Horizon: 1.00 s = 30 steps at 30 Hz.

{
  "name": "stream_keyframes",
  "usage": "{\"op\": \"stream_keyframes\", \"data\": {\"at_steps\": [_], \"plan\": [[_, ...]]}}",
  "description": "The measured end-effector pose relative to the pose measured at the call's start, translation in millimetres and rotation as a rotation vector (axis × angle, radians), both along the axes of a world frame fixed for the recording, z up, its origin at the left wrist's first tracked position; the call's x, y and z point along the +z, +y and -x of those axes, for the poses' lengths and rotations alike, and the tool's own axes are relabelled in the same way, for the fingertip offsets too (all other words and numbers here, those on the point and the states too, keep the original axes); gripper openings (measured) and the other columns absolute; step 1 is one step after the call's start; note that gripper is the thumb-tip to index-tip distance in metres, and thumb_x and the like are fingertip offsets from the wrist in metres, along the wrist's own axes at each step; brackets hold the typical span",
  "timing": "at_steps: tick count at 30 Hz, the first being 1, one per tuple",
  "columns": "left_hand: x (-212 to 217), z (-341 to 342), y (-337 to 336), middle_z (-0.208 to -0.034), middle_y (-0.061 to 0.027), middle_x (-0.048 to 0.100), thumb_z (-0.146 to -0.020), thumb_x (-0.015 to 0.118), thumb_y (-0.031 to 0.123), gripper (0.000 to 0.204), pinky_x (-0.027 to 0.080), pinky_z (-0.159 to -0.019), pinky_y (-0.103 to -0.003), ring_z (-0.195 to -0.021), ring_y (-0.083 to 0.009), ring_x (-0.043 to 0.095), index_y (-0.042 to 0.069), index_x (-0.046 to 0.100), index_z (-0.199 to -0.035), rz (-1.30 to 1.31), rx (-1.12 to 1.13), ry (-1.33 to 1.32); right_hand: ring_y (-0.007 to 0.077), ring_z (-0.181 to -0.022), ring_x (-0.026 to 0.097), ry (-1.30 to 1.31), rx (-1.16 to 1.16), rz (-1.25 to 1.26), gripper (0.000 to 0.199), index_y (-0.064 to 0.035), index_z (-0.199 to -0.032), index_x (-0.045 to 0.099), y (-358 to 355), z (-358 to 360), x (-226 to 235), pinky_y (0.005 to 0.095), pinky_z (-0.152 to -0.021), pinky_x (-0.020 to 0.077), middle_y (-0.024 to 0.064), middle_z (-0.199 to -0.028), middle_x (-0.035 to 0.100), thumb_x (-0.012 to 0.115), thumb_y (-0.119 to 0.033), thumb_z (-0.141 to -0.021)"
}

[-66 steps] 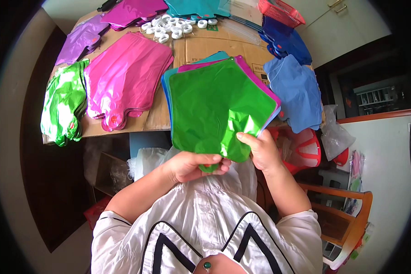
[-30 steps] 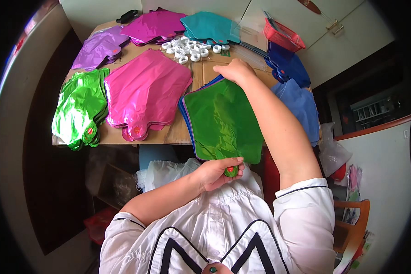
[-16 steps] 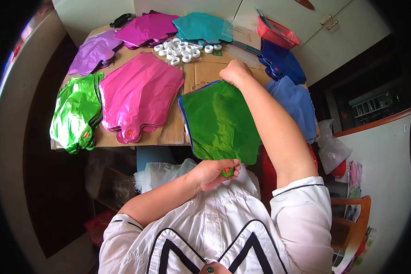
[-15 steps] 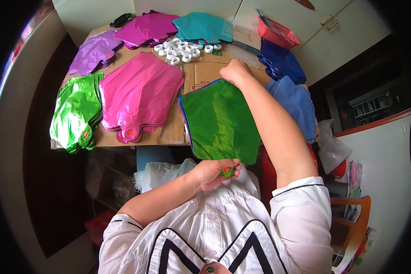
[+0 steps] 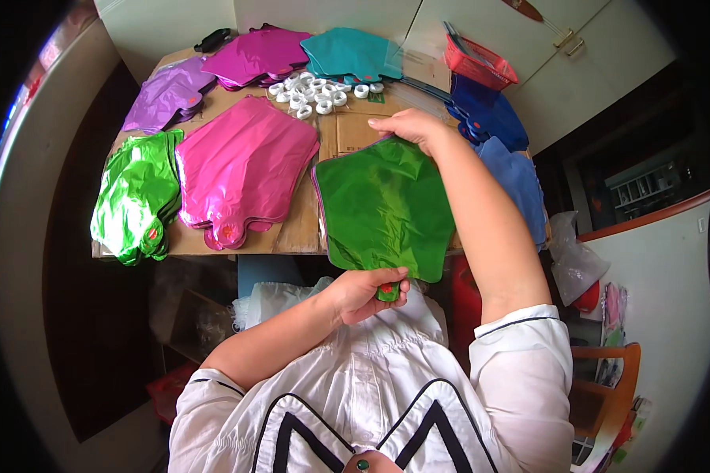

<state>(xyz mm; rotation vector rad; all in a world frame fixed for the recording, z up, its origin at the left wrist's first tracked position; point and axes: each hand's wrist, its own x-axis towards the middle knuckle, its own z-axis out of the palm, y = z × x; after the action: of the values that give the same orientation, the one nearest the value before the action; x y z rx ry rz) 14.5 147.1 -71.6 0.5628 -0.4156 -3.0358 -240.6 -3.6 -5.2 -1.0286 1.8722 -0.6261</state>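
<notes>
My left hand (image 5: 367, 294) is closed round the narrow neck of a stack of flat green foil balloons (image 5: 386, 209), held over the table's front edge. A red spot shows on the neck between its fingers. At the stack's far corner is my right hand (image 5: 418, 128), its fingers stretched out to the left and touching the foil's top edge; part of its grip side is hidden. Left of the stack lies a pile of pink foil balloons (image 5: 248, 162), with shiny bright green foil balloons (image 5: 136, 193) beyond it at the far left.
Cardboard (image 5: 351, 130) covers the table. Several small white rings (image 5: 312, 93) lie behind the pink pile. Purple (image 5: 166, 94), magenta (image 5: 260, 55), teal (image 5: 351, 54), dark blue (image 5: 489, 114) and light blue foil piles (image 5: 513, 181) ring the table. A red basket (image 5: 479, 61) stands at the back right.
My right hand has loosened from a closed pinch at the far corner, its fingers now reaching left. The green stack's blue edge shows less. My left hand keeps its hold.
</notes>
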Motion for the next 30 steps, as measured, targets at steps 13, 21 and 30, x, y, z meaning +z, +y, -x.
{"op": "stream_keyframes", "data": {"at_steps": [13, 21, 30], "plan": [[-20, -15, -17, -0.119, -0.0186, 0.061, -0.094, 0.057, 0.015, 0.038, 0.049, -0.100, -0.043, -0.104, -0.0270, 0.064, -0.006, 0.052, -0.126, -0.091, -0.031, 0.123, 0.0156, -0.069, 0.060, 0.311, 0.052, 0.083, 0.022, -0.0011, -0.090, 0.070, 6, -1, -6, 0.0307, -0.060, 0.0481, 0.0079, -0.078, 0.067, 0.055, 0.007, -0.075], [-8, 6, -6, -0.089, -0.0074, 0.062, -0.098, 0.054, 0.011, 0.011, 0.052, -0.087, -0.038, -0.081, -0.0178, 0.060, 0.000, 0.058, -0.095, -0.023, -0.013, -0.156, 0.0324, -0.089, 0.070, 0.559, 0.081, -0.014, 0.028, -0.0023, -0.092, 0.075, -15, 24, -36, 0.0380, -0.078, 0.0544, 0.0203, -0.095, 0.072, 0.064, -0.022, -0.076], [-10, 12, 1, -0.090, -0.0076, 0.063, -0.099, 0.053, 0.012, 0.015, 0.053, -0.083, -0.033, -0.081, -0.0190, 0.061, -0.001, 0.059, -0.097, 0.028, 0.019, -0.126, 0.0313, -0.112, 0.065, 0.725, -0.041, -0.127, 0.036, 0.0018, -0.106, 0.070, -6, -37, 20, 0.0391, -0.092, 0.0528, 0.0204, -0.121, 0.066, 0.065, -0.023, -0.080]]}}
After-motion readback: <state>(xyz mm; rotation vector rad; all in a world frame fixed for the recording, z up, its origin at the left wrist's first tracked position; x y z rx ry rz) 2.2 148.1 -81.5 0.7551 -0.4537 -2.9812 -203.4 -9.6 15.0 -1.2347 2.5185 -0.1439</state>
